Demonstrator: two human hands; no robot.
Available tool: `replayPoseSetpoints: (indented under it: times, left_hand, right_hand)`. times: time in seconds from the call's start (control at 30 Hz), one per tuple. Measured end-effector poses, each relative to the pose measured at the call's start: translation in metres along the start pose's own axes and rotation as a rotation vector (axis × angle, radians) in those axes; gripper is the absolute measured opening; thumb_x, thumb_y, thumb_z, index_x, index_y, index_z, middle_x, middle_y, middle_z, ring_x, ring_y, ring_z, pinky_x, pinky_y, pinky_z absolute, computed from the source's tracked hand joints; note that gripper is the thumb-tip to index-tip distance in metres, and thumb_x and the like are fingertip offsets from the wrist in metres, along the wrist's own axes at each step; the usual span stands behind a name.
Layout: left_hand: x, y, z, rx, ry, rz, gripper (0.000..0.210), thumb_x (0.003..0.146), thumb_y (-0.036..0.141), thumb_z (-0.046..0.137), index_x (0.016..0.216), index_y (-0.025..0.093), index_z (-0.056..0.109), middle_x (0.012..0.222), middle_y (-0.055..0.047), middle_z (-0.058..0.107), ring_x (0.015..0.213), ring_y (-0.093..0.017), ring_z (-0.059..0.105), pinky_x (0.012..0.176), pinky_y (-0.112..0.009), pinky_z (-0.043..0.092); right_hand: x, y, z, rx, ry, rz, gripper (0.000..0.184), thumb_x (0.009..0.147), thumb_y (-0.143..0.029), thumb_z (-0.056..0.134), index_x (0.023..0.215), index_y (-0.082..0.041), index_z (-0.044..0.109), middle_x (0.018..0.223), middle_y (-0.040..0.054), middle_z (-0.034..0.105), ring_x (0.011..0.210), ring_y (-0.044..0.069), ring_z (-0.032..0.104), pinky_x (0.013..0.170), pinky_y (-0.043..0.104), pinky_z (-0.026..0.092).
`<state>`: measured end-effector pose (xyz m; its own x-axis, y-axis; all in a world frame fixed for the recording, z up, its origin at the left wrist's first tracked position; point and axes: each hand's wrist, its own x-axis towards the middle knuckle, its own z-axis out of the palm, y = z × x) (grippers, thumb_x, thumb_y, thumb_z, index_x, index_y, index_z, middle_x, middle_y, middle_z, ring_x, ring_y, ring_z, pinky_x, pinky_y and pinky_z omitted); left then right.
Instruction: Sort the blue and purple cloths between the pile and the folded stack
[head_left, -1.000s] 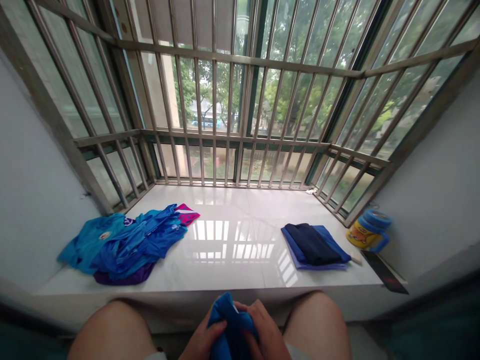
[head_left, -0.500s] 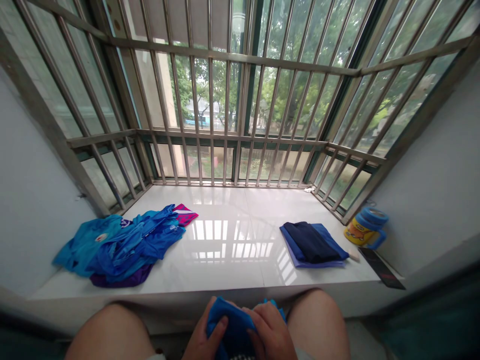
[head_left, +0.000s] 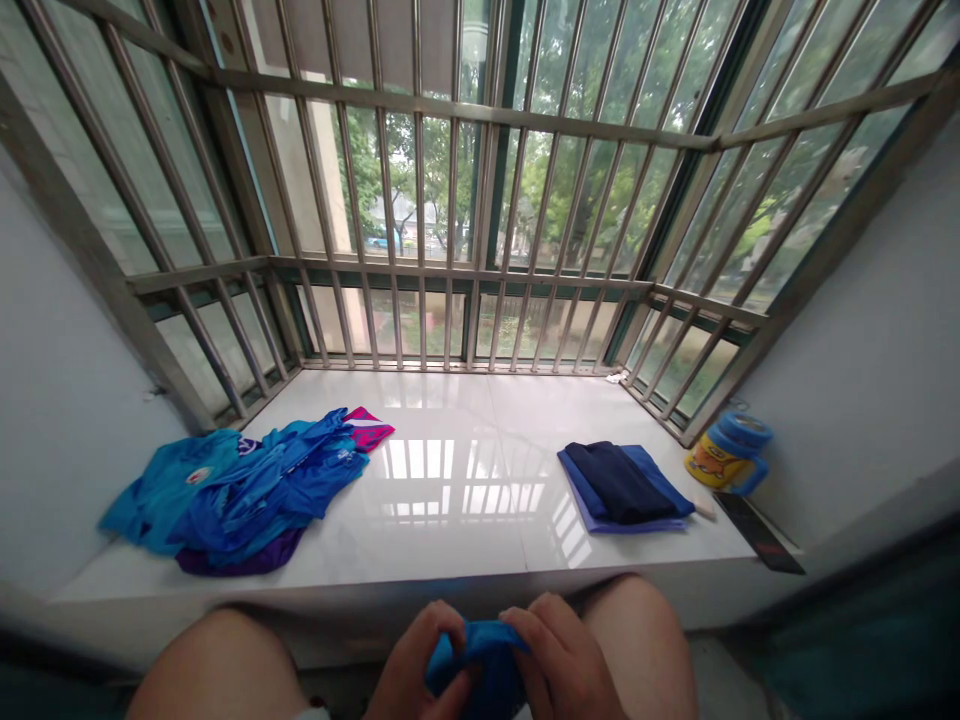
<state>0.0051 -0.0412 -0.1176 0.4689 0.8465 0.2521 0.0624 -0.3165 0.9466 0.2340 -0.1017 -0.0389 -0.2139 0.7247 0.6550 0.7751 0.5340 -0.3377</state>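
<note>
Two bare knees frame the bottom of the view, and beyond them a wide white sill (head_left: 465, 520) runs under a barred window (head_left: 480, 200). On the sill's left lies a loose heap of blue clothes (head_left: 240, 490) with a pink piece poking out at its far edge; well apart on the right sits a neat folded stack (head_left: 622, 487), dark navy on top of blue, with a yellow mug (head_left: 726, 458) near it by the wall and a dark flat strip (head_left: 757, 535) just in front of the mug. Down in the lap, between the knees, a bunched blue garment (head_left: 480, 665) is gripped by both hands: the left hand (head_left: 416, 675) is curled around its left side, the right hand (head_left: 566, 665) pinches its top edge with bent fingers. Judging from the tidy stack, the garment is probably being gathered or folded; doing it well likely means finding a seam or hem with each hand, pulling the cloth taut and flat, and matching edges before creasing, rather than working on a crumpled wad.
</note>
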Motion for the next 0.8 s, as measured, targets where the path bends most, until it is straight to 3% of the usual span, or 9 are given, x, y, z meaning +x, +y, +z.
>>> replayPoseSetpoints:
  times: [0.1, 0.17, 0.33, 0.47, 0.53, 0.67, 0.73, 0.8]
  left_hand:
    - [0.005, 0.002, 0.000, 0.071, -0.107, 0.007, 0.020, 0.096, 0.043, 0.071, 0.101, 0.024, 0.072, 0.092, -0.006, 0.069, 0.085, -0.021, 0.061, 0.080, -0.029, 0.049]
    - [0.010, 0.008, -0.001, 0.089, -0.175, 0.031, 0.023, 0.096, 0.046, 0.071, 0.092, 0.023, 0.071, 0.091, -0.007, 0.067, 0.085, -0.022, 0.061, 0.079, -0.029, 0.048]
    - [0.014, 0.023, -0.007, 0.112, -0.268, 0.055, 0.034, 0.102, 0.047, 0.061, 0.082, 0.021, 0.069, 0.095, -0.011, 0.068, 0.090, -0.024, 0.062, 0.082, -0.032, 0.048]
    - [0.012, 0.022, -0.015, 0.219, -0.192, 0.029, 0.034, 0.100, 0.045, 0.062, 0.075, 0.022, 0.063, 0.075, -0.005, 0.063, 0.070, -0.019, 0.054, 0.067, -0.030, 0.040]
    - [0.013, 0.022, -0.018, 0.286, -0.192, 0.016, 0.033, 0.097, 0.045, 0.065, 0.074, 0.022, 0.063, 0.070, -0.003, 0.062, 0.064, -0.017, 0.051, 0.062, -0.030, 0.035]
    - [0.019, 0.030, -0.033, 0.450, -0.264, 0.029, 0.018, 0.086, 0.034, 0.076, 0.072, 0.026, 0.069, 0.072, -0.003, 0.070, 0.066, -0.021, 0.058, 0.063, -0.032, 0.036]
    - [0.017, 0.035, -0.049, 0.493, -0.208, 0.021, 0.014, 0.079, 0.028, 0.079, 0.069, 0.027, 0.070, 0.072, -0.003, 0.072, 0.068, -0.023, 0.061, 0.065, -0.031, 0.040]
    - [0.012, 0.041, -0.070, 0.489, -0.077, -0.029, 0.011, 0.077, 0.027, 0.079, 0.070, 0.028, 0.071, 0.074, -0.002, 0.074, 0.070, -0.024, 0.064, 0.066, -0.030, 0.043]
  right_hand:
    - [0.012, -0.004, -0.005, -0.062, -0.058, -0.086, 0.024, 0.113, -0.033, 0.047, 0.114, -0.026, 0.070, 0.073, 0.0002, 0.064, 0.062, 0.016, 0.060, 0.055, 0.028, 0.044]
    - [0.017, -0.005, -0.006, -0.129, -0.092, -0.148, 0.024, 0.113, -0.033, 0.048, 0.114, -0.025, 0.071, 0.070, -0.0010, 0.063, 0.058, 0.016, 0.058, 0.053, 0.029, 0.040]
    - [0.025, -0.005, -0.011, -0.181, -0.091, -0.181, 0.026, 0.110, -0.028, 0.055, 0.128, -0.026, 0.072, 0.073, -0.0002, 0.066, 0.060, 0.016, 0.059, 0.055, 0.029, 0.045]
    - [0.031, -0.007, -0.023, -0.042, -0.032, -0.140, 0.024, 0.108, -0.023, 0.056, 0.126, -0.027, 0.072, 0.101, 0.0058, 0.077, 0.089, 0.021, 0.072, 0.079, 0.032, 0.061]
    - [0.031, -0.006, -0.032, 0.037, -0.004, -0.130, 0.024, 0.107, -0.021, 0.056, 0.125, -0.027, 0.070, 0.108, 0.0063, 0.079, 0.098, 0.022, 0.075, 0.090, 0.035, 0.063]
    - [0.019, 0.009, -0.061, -0.059, 0.116, -0.004, 0.023, 0.104, -0.024, 0.058, 0.120, -0.029, 0.073, 0.102, 0.0053, 0.081, 0.089, 0.023, 0.078, 0.083, 0.034, 0.065]
    - [0.014, 0.023, -0.080, -0.177, 0.251, 0.111, 0.021, 0.105, -0.034, 0.057, 0.112, -0.028, 0.076, 0.097, 0.0071, 0.081, 0.086, 0.025, 0.080, 0.080, 0.036, 0.065]
    - [0.016, 0.038, -0.099, -0.242, 0.360, 0.274, 0.032, 0.107, -0.047, 0.053, 0.105, -0.027, 0.078, 0.092, 0.0081, 0.081, 0.081, 0.026, 0.079, 0.076, 0.036, 0.065]
